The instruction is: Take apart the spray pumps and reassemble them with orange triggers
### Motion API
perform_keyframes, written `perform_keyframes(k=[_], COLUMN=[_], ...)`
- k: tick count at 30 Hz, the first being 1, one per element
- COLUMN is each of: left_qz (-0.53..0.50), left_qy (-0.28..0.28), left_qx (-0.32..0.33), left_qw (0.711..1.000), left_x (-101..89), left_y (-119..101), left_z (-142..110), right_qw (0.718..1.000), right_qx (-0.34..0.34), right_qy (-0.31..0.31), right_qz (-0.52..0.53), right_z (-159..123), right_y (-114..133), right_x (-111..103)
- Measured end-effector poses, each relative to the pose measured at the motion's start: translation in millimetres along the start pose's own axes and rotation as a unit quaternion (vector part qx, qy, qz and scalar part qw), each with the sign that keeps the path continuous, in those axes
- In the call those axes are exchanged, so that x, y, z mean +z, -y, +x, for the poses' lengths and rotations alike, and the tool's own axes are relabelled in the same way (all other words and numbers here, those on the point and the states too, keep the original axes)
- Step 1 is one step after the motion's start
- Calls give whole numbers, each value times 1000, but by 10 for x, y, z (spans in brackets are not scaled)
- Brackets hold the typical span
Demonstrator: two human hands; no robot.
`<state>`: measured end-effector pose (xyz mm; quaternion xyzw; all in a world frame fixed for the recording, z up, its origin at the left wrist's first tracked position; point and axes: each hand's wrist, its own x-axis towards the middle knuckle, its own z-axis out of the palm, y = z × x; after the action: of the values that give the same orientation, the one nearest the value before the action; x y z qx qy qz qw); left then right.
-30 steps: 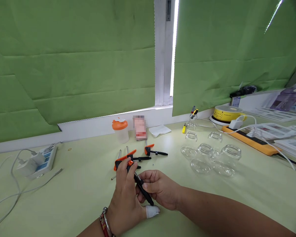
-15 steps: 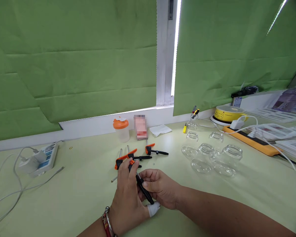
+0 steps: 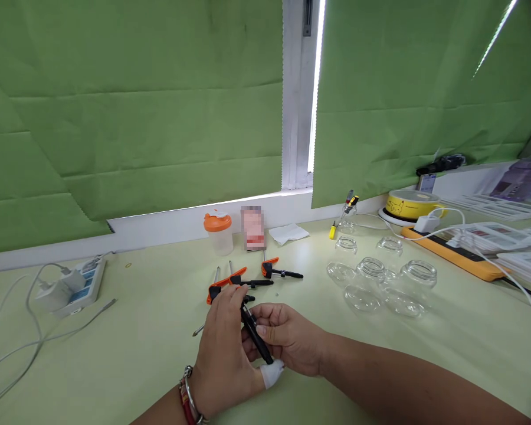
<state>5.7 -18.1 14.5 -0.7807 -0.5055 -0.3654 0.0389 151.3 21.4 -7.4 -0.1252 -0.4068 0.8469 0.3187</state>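
My left hand (image 3: 223, 354) is closed around a small orange-and-black bar clamp (image 3: 256, 335), fingers over its far end and the white-wrapped thumb (image 3: 271, 374) at the lower tip of its black handle. On the right side of the same handle, my right hand (image 3: 287, 337) grips with thumb and fingers. A thin metal bar pokes out left of my left hand. Just beyond the hands lie several like clamps, one (image 3: 283, 273) apart on the right and another (image 3: 254, 283) nearer. My left hand hides part of this cluster.
Several clear glass jars (image 3: 418, 286) stand to the right. A lidded orange-and-clear cup (image 3: 218, 233) and a white tissue (image 3: 288, 234) are at the back. Left is a white power strip (image 3: 86, 289) with loose cables; an orange-and-black power strip (image 3: 454, 254) lies far right.
Both hands keep hold of the clamp. My left hand has shifted slightly left and its fingers cover more of the clamp's orange end; the protruding bar has swung slightly left and toward me.
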Motion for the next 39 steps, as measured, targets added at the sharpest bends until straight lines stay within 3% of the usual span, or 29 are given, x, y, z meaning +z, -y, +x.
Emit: perform_keyframes(k=[8,12,15,17,19,23,27,30,32,39], left_qz=[-61,-153,-282,-377,-463,-559,-588,-591,-591,-593], left_qy=[88,153,222,256,278,305,337,344,346,354], left_qx=[-97,-151,-227,-279,-318,-382,-418,-421,-422,-413], left_qw=[990,965,905,845,779,669,604,595,594,594], left_x=[-124,-228,-293,-313,-310,-241,-149,-116,-110,-100], left_y=[-32,-28,-22,-15,-5,20,52,81,100,146], left_z=[58,99,147,169,173,147,128,124,123,117], right_qw=[998,987,954,918,885,819,739,673,648,645], right_qx=[29,55,-36,-98,-118,-72,-44,-41,-35,-21], right_qy=[-9,-32,-168,-263,-309,-317,-255,-225,-217,-209], right_qz=[-48,-150,-247,-282,-327,-473,-622,-703,-729,-735], right_z=[-21,32,95,122,129,118,125,147,163,179], right_y=[62,165,336,465,566,590,471,420,416,425], right_x=[-10,-119,-306,-463,-620,-840,-886,-850,-825,-808])
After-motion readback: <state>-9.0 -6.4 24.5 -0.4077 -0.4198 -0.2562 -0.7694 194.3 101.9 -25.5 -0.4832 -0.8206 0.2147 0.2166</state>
